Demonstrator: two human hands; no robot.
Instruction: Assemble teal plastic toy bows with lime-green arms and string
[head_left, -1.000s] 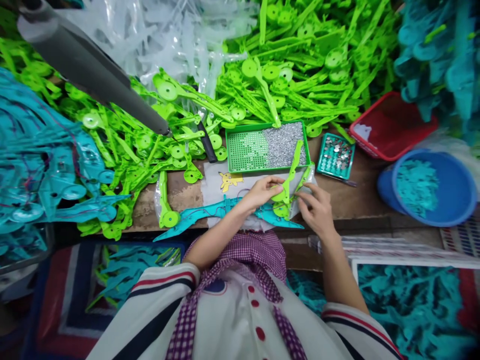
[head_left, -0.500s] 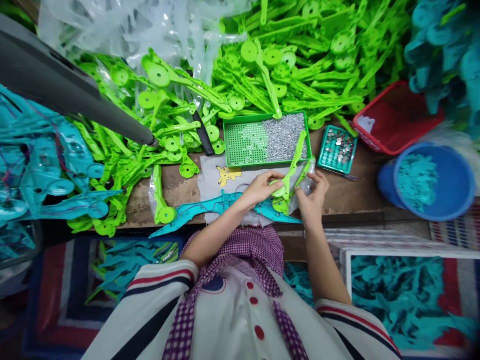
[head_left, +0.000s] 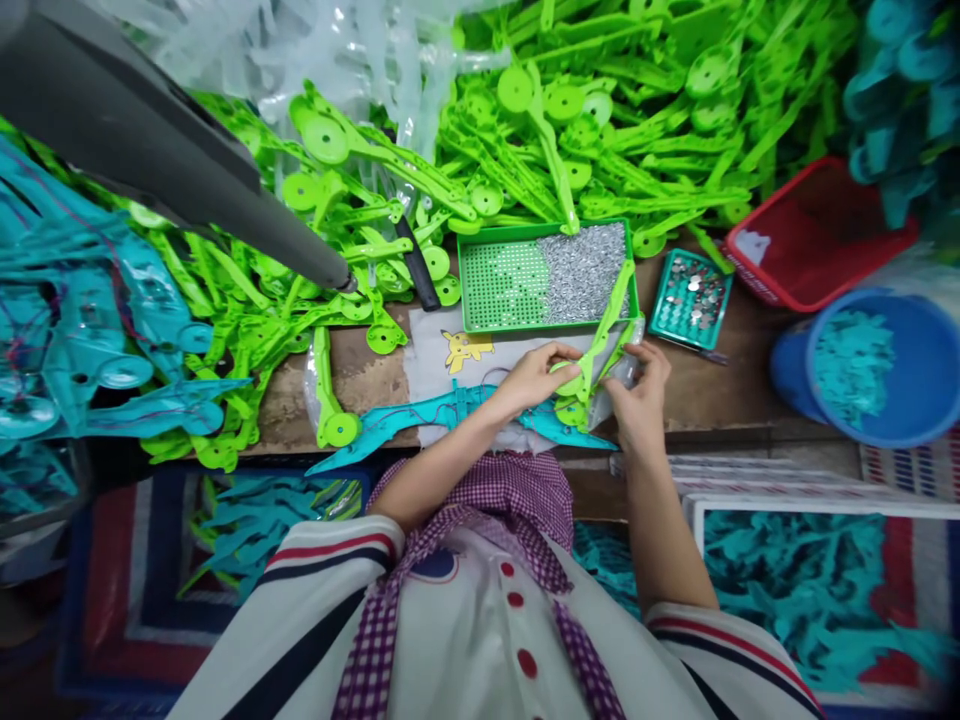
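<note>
My left hand pinches the round end of a lime green plastic part that slants up over the edge of the green tray. My right hand is curled around the same part and a second green strip beside it. A teal plastic piece lies flat on the table under my left wrist. Both hands sit just in front of the green tray, which holds a heap of small silvery screws.
Heaps of lime green parts cover the back of the table. Teal parts pile at the left. A small teal tray of metal discs, a red basket and a blue tub stand at the right. A grey pole slants in from the upper left.
My right hand has moved up from the table and closed around the green part near its upper end. My left hand keeps its pinch. The view has shifted slightly.
</note>
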